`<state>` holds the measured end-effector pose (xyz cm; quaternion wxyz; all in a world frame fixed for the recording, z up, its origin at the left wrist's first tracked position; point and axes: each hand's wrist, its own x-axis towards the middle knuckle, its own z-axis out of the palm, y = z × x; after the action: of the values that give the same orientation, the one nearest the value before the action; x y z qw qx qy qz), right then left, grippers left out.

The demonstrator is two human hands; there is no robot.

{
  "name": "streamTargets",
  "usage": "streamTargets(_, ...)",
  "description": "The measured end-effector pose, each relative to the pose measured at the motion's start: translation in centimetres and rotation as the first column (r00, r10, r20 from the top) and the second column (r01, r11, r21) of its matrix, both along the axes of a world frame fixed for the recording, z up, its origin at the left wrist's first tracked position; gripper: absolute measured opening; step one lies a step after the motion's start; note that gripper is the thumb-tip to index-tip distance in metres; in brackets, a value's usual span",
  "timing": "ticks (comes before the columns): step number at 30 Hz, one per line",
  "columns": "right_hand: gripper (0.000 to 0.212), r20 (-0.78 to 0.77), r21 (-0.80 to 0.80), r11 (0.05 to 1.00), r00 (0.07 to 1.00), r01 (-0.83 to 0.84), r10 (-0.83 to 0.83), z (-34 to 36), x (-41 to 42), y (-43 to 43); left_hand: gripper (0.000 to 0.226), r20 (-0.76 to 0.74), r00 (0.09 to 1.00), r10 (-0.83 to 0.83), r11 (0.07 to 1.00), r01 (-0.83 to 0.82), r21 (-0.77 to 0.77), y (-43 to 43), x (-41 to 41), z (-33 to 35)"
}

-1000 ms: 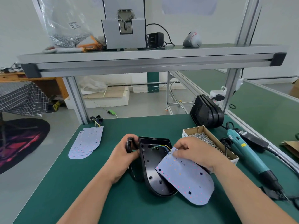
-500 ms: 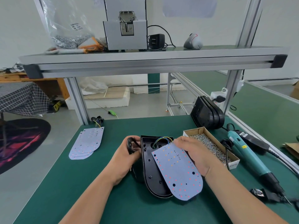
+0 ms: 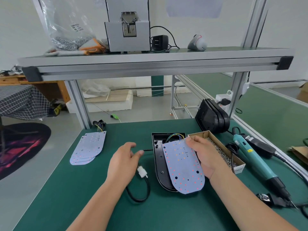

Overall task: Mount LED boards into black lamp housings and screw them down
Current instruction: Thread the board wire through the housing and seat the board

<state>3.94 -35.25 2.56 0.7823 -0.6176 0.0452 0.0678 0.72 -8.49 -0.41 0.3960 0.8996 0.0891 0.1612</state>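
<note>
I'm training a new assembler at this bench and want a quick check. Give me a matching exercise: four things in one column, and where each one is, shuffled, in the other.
Things
1. wired LED board
2. spare LED boards
3. screw box
4. electric screwdriver

Places
a. lying farthest right on the table
b. stacked flat at the table's left
c. held by the right hand over the black housing
d. beside the housing, on its right

Pairs: 1-c, 2-b, 3-d, 4-a
</note>
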Motion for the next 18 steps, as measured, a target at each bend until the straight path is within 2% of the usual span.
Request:
streamTargets(1, 0.017, 0.000, 0.010, 1.000, 1.000, 0.009, -0.009, 0.0, 0.0, 0.1, 0.017, 0.037, 0.999, -0.002, 0.995, 0.006, -0.102, -0.1, 0.0, 0.1)
streamTargets(3, 0.018, 0.000, 0.029, 0.999, 1.000, 0.028, -0.028, -0.1, -0.1, 0.2, 0.017, 0.119, 0.992, -0.035, 0.965, 0.064, -0.253, -0.4, 0.2, 0.1)
streamTargets(5, 0.019, -0.004, 0.038, 0.999, 0.999, 0.034, -0.034, -0.1, -0.1, 0.2, 0.008, 0.133, 0.986, -0.097, 0.951, 0.131, -0.281, -1.0, 0.0, 0.5)
streamTargets(6, 0.018, -0.008, 0.044, 0.998, 0.999, 0.035, -0.035, -0.1, -0.2, 0.3, 0.012, 0.104, 0.984, -0.145, 0.945, 0.169, -0.281, -1.3, -0.1, 0.7)
streamTargets(8, 0.017, -0.014, 0.082, 0.996, 0.999, 0.039, -0.038, 0.0, -0.3, 0.6, 0.045, 0.016, 0.968, -0.251, 0.926, 0.245, -0.286, -1.8, -0.4, 0.7)
streamTargets(9, 0.016, -0.016, 0.108, 0.993, 0.999, 0.048, -0.046, 0.0, -0.4, 0.9, 0.052, -0.021, 0.957, -0.290, 0.920, 0.272, -0.282, -2.1, -0.5, 0.6)
streamTargets(12, 0.016, 0.000, 0.162, 0.979, 0.992, 0.123, -0.125, -0.5, -0.7, 2.1, 0.046, -0.041, 0.917, -0.398, 0.853, 0.353, -0.384, -2.8, -0.7, -0.1)
streamTargets(15, 0.018, 0.052, 0.204, 0.960, 0.977, 0.191, -0.206, -1.0, -1.0, 2.8, 0.051, -0.044, 0.896, -0.441, 0.797, 0.369, -0.478, -3.1, -0.6, -0.2)
streamTargets(18, 0.022, 0.166, 0.150, 0.959, 0.951, 0.239, -0.262, -1.0, -1.3, 2.7, 0.048, -0.046, 0.890, -0.454, 0.788, 0.377, -0.488, -3.3, -0.8, -0.1)
